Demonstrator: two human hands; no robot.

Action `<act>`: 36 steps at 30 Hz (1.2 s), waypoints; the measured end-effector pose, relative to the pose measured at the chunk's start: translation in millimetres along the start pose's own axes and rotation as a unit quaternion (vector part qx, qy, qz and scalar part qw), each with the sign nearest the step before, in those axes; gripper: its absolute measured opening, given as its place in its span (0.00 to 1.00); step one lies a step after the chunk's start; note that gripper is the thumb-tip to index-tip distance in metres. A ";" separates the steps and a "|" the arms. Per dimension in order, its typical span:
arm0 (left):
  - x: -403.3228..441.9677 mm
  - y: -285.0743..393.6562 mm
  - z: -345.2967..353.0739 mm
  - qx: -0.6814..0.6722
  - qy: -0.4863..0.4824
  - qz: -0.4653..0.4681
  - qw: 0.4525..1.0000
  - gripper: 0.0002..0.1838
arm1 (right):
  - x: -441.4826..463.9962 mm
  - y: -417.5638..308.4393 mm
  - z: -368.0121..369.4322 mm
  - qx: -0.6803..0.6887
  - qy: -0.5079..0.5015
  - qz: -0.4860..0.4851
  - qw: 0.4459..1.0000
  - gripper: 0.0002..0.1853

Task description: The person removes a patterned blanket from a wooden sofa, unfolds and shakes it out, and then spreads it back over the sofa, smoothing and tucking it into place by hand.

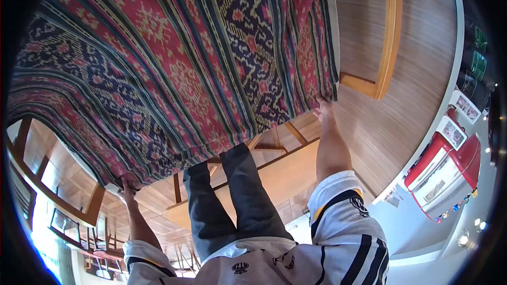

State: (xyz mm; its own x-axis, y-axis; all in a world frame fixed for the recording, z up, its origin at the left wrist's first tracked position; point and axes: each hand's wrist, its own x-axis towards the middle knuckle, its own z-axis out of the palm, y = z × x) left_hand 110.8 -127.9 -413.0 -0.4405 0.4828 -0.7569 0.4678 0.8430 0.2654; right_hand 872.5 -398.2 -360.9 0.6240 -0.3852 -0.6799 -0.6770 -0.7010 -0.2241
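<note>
A woven cloth (174,68) in red, dark blue and green stripes with floral and zigzag patterns spreads out in front of me. My left hand (127,192) is closed on its near left corner, the fingers partly hidden at the hem. At the near right corner, my right hand (323,110) pinches the edge, with its fingertips partly under the fabric. Between both hands the near hem runs slanting and slightly rumpled. A pale edge shows beside the cloth at its left corner and along its right side; what lies beneath is mostly hidden.
A wooden chair frame (390,37) stands close on the right, another wooden frame (90,206) on the left. Behind my legs (237,190) is a long wooden bench-like surface (285,177). Farther right are a red and white object (443,174) and picture cards (453,133).
</note>
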 end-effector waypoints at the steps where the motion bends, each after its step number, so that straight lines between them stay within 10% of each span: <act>1: 8.1 -16.4 -12.9 0.021 -0.069 -0.044 0.996 0.30 | 5.9 9.3 -1.8 -0.024 0.009 -0.027 0.999 0.34; 4: -1.5 -17.4 -27.1 0.112 -0.265 0.009 0.958 0.32 | 7.1 -6.7 -2.9 -0.131 0.087 -0.036 0.987 0.21; 11: -21.2 203.6 -57.4 -0.315 -0.399 -0.066 0.859 0.23 | -60.9 -164.3 21.0 0.122 -0.092 -0.157 0.976 0.18; 16: 28.9 234.8 -46.3 -0.263 -0.330 0.035 0.906 0.23 | -61.8 -202.5 42.4 -0.035 -0.110 -0.217 0.969 0.36; 19: 31.5 215.5 -20.4 -0.229 -0.324 0.018 0.918 0.27 | -48.0 -185.3 56.0 -0.144 -0.046 -0.093 0.984 0.37; 21: 21.5 210.5 5.2 -0.112 -0.228 0.060 0.965 0.23 | -63.7 -165.2 87.9 0.012 -0.010 0.057 0.998 0.35; 27: 58.5 136.2 -4.3 -0.392 -0.140 0.023 0.909 0.12 | -27.0 -101.7 129.5 0.096 -0.130 -0.058 0.985 0.26; 31: -4.6 -12.6 -76.2 0.030 -0.137 0.037 0.989 0.18 | -74.8 -3.8 54.7 -0.128 -0.017 -0.011 0.992 0.26; 34: -77.2 -53.9 -108.8 0.213 -0.093 0.047 0.971 0.22 | -21.5 116.1 -33.4 -0.496 0.006 -0.242 0.834 0.23; 36: -85.7 -92.7 -138.7 0.420 -0.052 0.047 0.905 0.25 | -37.1 130.1 -58.7 -0.540 0.111 -0.125 0.825 0.25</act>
State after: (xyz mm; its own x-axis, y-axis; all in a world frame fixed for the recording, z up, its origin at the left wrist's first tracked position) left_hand -1.1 -214.5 -289.9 -0.3135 0.4815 -0.8184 0.9364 0.3001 -0.1821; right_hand 784.3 -510.3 -323.8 0.8282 -0.1644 -0.5357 0.1510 -0.8551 0.4959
